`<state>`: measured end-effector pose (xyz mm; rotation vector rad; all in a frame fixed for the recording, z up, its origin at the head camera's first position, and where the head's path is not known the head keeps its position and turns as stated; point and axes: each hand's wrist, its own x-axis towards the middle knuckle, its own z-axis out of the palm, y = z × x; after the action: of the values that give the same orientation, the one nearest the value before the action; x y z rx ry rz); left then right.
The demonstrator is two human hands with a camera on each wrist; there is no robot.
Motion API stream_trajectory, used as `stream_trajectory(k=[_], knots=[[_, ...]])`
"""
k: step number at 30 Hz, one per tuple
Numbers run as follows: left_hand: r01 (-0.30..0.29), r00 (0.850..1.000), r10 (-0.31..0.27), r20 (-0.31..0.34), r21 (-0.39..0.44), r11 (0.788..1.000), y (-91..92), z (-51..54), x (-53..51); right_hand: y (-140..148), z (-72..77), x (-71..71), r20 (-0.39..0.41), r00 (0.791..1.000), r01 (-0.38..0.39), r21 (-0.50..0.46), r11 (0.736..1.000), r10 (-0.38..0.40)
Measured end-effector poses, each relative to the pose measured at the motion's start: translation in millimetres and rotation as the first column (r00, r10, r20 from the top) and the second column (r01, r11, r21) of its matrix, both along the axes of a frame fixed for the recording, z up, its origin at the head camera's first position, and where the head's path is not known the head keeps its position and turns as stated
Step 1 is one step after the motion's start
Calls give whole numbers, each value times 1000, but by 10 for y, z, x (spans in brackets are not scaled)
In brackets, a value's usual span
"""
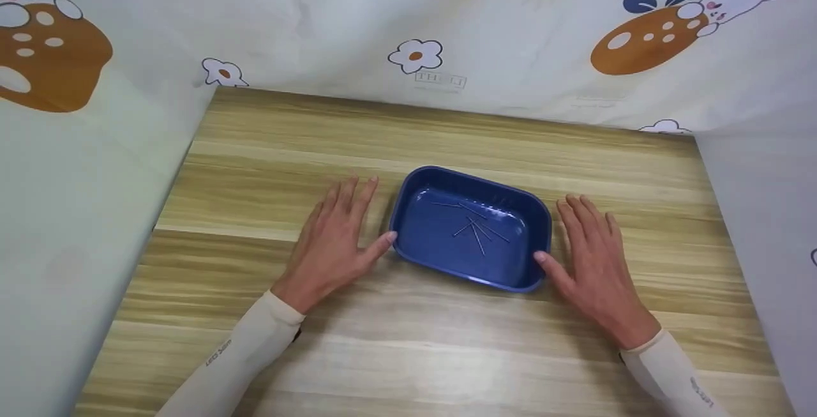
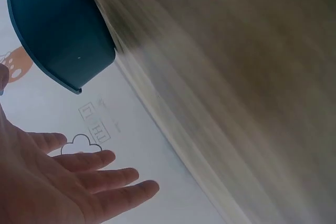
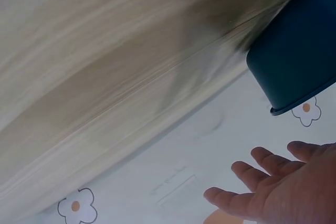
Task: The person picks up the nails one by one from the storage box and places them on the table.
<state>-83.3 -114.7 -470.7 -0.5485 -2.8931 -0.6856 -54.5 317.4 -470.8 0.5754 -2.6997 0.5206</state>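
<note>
A blue rectangular tray (image 1: pixel 440 264) with rounded corners sits on the wooden table, turned slightly. Several thin metal nails or pins (image 1: pixel 479 238) lie scattered on its floor; their exact kind is too small to tell. My left hand (image 1: pixel 332 238) is beside the tray's left end, fingers extended, the thumb tip at the rim. On the opposite side, my right hand (image 1: pixel 593 264) has its fingers extended, with the thumb over the near right rim. Both wrist views show the tray's outer wall (image 2: pixel 63 30) and spread fingers; neither hand grips anything.
The wood-grain table (image 1: pixel 408 353) extends around the tray. Behind it hangs a pale cloth (image 1: pixel 332 15) printed with flowers and rabbits, and light walls stand close at both sides. Pale sleeves (image 1: pixel 236 353) cover the forearms.
</note>
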Motion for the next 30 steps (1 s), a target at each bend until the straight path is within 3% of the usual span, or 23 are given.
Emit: stream_trajectory(k=[16,22,30], knots=[[17,999,-23,43,137,990,132,38,19,-252,65,-31,-28,997,-69,-71,995,67],[18,993,-42,109,211,977,184,69,22,-346,61,-64,-83,992,-103,-67,992,97],[-8,974,-62,218,308,951,250,85,18,-433,64,-94,-118,984,-142,-61,988,134]])
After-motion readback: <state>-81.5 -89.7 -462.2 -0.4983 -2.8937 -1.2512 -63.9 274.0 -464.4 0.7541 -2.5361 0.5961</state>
